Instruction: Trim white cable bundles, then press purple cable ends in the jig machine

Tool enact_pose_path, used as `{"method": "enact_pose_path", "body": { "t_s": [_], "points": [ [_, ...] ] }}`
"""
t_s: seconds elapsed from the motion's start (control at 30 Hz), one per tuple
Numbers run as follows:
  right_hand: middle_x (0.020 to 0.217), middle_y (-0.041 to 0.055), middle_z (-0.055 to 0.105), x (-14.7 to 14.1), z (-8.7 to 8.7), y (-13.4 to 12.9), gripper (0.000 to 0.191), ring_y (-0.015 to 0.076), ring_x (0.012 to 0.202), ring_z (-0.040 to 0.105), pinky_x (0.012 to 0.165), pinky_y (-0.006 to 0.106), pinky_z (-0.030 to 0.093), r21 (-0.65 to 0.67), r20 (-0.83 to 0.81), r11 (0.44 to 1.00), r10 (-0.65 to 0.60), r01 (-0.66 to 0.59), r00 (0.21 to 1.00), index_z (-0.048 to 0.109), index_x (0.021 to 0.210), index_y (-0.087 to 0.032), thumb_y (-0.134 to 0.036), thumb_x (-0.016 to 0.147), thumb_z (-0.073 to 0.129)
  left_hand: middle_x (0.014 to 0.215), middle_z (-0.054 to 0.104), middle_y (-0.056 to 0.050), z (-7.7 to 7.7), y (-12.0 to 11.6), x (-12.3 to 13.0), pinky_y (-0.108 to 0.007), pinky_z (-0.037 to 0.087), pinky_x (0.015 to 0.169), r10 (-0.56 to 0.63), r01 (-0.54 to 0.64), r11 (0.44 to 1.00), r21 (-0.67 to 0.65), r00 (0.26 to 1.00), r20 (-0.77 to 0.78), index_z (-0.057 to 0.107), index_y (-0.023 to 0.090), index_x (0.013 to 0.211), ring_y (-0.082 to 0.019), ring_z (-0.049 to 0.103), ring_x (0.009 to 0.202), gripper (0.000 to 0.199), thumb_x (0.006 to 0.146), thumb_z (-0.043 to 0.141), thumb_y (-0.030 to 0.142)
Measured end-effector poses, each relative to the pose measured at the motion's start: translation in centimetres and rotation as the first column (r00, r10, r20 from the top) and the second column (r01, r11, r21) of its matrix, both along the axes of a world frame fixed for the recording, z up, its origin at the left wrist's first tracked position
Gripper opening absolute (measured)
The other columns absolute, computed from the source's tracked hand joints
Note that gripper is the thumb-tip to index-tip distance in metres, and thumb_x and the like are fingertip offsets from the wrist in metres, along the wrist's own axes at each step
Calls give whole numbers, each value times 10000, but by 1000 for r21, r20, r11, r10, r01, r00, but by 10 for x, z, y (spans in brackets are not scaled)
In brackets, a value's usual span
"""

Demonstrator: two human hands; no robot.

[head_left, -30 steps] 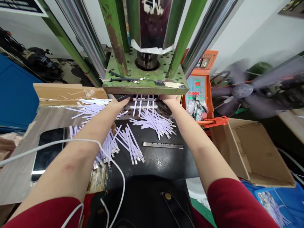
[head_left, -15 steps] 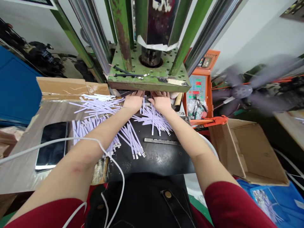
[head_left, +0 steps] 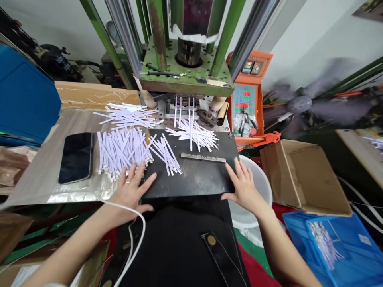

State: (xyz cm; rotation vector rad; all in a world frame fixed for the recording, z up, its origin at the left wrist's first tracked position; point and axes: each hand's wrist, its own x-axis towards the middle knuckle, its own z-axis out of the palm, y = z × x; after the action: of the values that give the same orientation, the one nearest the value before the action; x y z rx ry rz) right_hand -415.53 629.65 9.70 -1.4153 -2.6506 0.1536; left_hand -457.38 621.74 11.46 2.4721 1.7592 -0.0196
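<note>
My left hand [head_left: 128,193] is open, fingers spread, at the front edge of the bench beside a large pile of pale lilac flat strips [head_left: 119,151] with shiny ends. Its fingertips come close to the strips; whether they touch is unclear. My right hand [head_left: 243,187] is also open and empty, at the right front corner of the black work plate [head_left: 206,181]. A notched metal bar [head_left: 203,158] lies between the hands, farther back. Several strips stick out towards me from the metal die [head_left: 170,109] under the green press plate [head_left: 185,85]; loose strips [head_left: 197,135] lie before it.
A phone [head_left: 76,157] lies on the left of the bench. An orange control box [head_left: 249,91] stands right of the press, above a white bucket [head_left: 266,187] and a cardboard box [head_left: 311,179]. A white cable [head_left: 140,235] crosses my left forearm. A fan [head_left: 299,104] spins at right.
Both hands have drawn back from under the press plate to the bench's front edge and spread their fingers. Strips now show in the die where the hands were. The camera view has shifted.
</note>
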Motion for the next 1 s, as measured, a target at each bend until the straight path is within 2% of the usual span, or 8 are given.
{"method": "enact_pose_path", "body": {
  "t_s": [0.03, 0.1, 0.2, 0.4, 0.53, 0.73, 0.87, 1.0],
  "points": [
    [1669, 240, 117, 6, -13, -10, 984, 470, 1518, 199, 1118, 727, 306, 34, 45, 997, -67, 65, 997, 204, 1619, -208, -433, 833, 752, 1651, 189, -244, -9, -16, 1, -750, 166, 1162, 66, -65, 998, 25, 997, -46, 306, 280, 1561, -506, 98, 1516, 908, 791, 788, 272],
    [1647, 250, 201, 8, -33, -18, 891, 442, 1488, 298, 1106, 666, 367, 117, 71, 982, -158, 149, 985, 233, 1608, -200, -241, 845, 692, 1625, 257, -252, -24, -31, 7, -765, 203, 1136, 183, -175, 981, 84, 978, -98, 300, 309, 1551, -501, 164, 1506, 827, 841, 699, 163],
    [1607, 230, 326, 4, -47, -16, 821, 378, 1445, 402, 1075, 549, 447, 208, 23, 957, -212, 203, 977, 287, 1588, -202, -95, 824, 568, 1652, 158, -257, -31, -28, 16, -733, 235, 1145, 281, -266, 952, 152, 955, -89, 204, 312, 1583, -486, 136, 1515, 893, 835, 634, 80],
    [1600, 193, 364, 2, -48, -15, 780, 365, 1429, 421, 1079, 526, 460, 190, -12, 952, -240, 238, 971, 360, 1558, -172, -138, 803, 554, 1691, 10, -183, -28, -23, 21, -691, 196, 1187, 316, -309, 937, 161, 949, -18, 24, 374, 1623, -448, 60, 1536, 1089, 789, 667, 96],
    [1589, 151, 400, 1, -47, -15, 779, 352, 1432, 415, 1097, 523, 454, 191, -20, 951, -244, 244, 969, 394, 1543, -196, -143, 785, 563, 1703, 2, -123, -26, -23, 24, -672, 161, 1203, 321, -323, 938, 128, 946, 33, 107, 357, 1630, -425, -4, 1547, 1079, 750, 682, 111],
    [1594, 149, 391, 1, -46, -14, 781, 354, 1437, 396, 1128, 517, 441, 162, -27, 957, -240, 241, 970, 450, 1512, -167, -135, 746, 600, 1686, 71, -197, -25, -20, 22, -671, 182, 1191, 266, -262, 951, 166, 964, -4, 185, 313, 1623, -436, 22, 1540, 1009, 765, 669, 96],
    [1602, 141, 382, 1, -46, -13, 836, 349, 1445, 385, 1140, 515, 435, 154, -38, 959, -236, 239, 971, 443, 1515, -166, -113, 699, 614, 1690, 23, -192, -26, -20, 21, -638, 150, 1215, 249, -238, 948, 209, 968, -24, 232, 288, 1614, -413, -8, 1544, 901, 824, 629, 114],
    [1606, 167, 367, 0, -45, -15, 835, 356, 1455, 370, 1131, 525, 435, 128, -38, 959, -249, 252, 968, 425, 1525, -153, -112, 718, 635, 1695, 13, -173, -25, -21, 23, -636, 124, 1223, 272, -264, 946, 189, 962, -17, 278, 264, 1604, -408, -25, 1546, 868, 825, 632, 117]
  ]
}}
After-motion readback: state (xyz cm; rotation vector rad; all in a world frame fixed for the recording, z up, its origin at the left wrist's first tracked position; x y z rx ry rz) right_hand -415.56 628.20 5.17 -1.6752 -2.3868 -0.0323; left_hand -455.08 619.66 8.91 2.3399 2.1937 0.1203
